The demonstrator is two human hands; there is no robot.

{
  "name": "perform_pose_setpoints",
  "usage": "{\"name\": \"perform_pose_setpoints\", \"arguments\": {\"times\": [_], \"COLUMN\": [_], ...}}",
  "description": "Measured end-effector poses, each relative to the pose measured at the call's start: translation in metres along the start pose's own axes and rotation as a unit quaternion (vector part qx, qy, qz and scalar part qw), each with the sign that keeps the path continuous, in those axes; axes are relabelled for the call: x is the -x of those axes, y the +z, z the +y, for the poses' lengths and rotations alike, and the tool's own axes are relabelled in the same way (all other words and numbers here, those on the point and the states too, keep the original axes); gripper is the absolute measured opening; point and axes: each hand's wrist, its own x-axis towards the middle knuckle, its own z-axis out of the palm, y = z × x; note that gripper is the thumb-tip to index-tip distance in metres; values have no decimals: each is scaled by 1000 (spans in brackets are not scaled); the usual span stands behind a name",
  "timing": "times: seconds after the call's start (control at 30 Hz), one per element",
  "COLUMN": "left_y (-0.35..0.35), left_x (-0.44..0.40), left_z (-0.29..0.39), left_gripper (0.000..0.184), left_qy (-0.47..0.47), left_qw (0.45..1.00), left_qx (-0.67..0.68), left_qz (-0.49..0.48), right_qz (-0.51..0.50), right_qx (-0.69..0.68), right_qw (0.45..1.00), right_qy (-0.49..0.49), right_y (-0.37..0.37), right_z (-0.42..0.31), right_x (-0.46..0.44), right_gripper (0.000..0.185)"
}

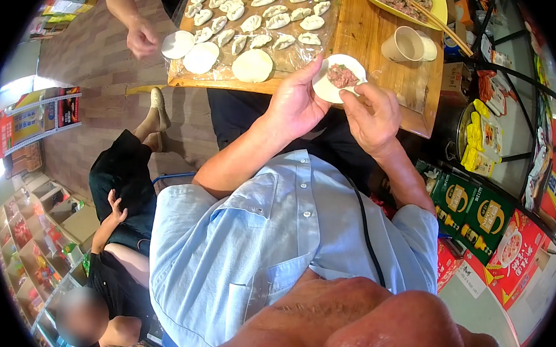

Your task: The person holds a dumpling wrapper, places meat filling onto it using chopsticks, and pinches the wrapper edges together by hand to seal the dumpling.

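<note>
Head (pixel 371 323); fingers (pixel 375 102) on meat-topped wrapper (pixel 324 87)

Brown floor (pixel 86 110) with plank pattern

The wooden counter (pixel 360 36) bore clear plastic film (pixel 287 59), rows of dumplings (pixel 278 21) and pale round wrappers (pixel 252 66); a paper cup (pixel 394 49) and a yellow bowl (pixel 443 6) stood alongside.

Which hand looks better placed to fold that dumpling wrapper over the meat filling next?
Probably the right hand: its fingers are at the lower-right edge of the dumpling wrapper, beside the exposed meat filling. The left hand seems occupied supporting the wrapper from the other side.
</note>
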Motion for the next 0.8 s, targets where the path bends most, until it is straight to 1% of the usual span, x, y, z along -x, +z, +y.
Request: {"name": "perform_pose_setpoints", "arguments": {"times": [0.1, 0.3, 0.4, 0.47, 0.57, 0.6, 0.67, 0.8], "left_y": [4, -4, -3, 4, 0, -2, -7, -13], "left_x": [2, 2, 2, 5, 4, 4, 5, 8], "left_z": [-1, 0, 0, 0, -2, -2, -3, 1], "left_gripper": [46, 47, 46, 38, 37, 37, 45, 44], "left_qy": [2, -5, -1, 11, 13, 12, 7, 1], "left_qw": [1000, 999, 999, 999, 999, 999, 999, 1000], "left_qx": [-12, -32, -27, -28, -32, -32, -44, -7], "left_qz": [-9, -39, -34, 16, 12, 10, 3, -18], "right_qz": [-10, 2, 4, 9, -1, 0, -6, -26], "right_qx": [-21, -38, -43, -48, -52, -50, -57, -68], "right_qw": [1000, 999, 999, 999, 999, 999, 998, 997], "right_qy": [6, 4, 7, 10, 12, 11, 8, 13], "right_y": [0, 0, 0, 0, 1, 2, 2, -4], "right_z": [0, -1, -1, -1, -1, -1, -1, 1], "right_x": [-1, -4, -3, -2, 0, 1, 0, -11], "right_gripper": [35, 34, 33, 33, 34, 34, 34, 34]}}
